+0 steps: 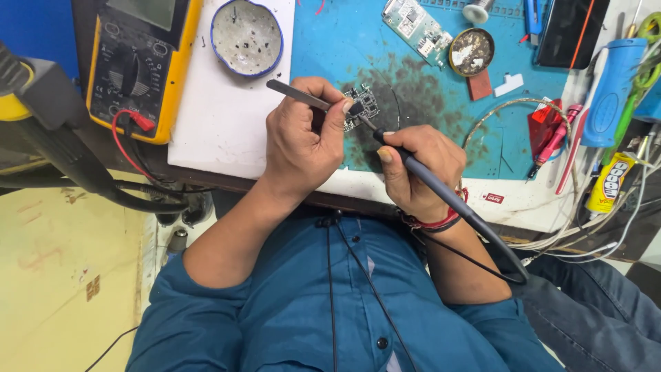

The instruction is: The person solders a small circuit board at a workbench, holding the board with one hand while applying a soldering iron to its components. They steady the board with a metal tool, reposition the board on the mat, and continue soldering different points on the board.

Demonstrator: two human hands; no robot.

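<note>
Blue work mat (413,103), scorched dark in the middle. On it, just ahead of both my hands, a small circuit board (363,105), long axis approx. up-down. My left hand (301,141) is closed on tweezers (296,95) w/ tips at the board. My right hand (420,169) grips a soldering iron (430,182), tip angled up-left onto the board. Left is nearer.

A single head-worn camera looks steeply down from above the person, close over the workbench (227,131). The bench's near edge crosses mid-frame, with the person's teal shirt (323,303) below it. The far bench fills the top, floor shows at left, and no second view overlaps.
</note>
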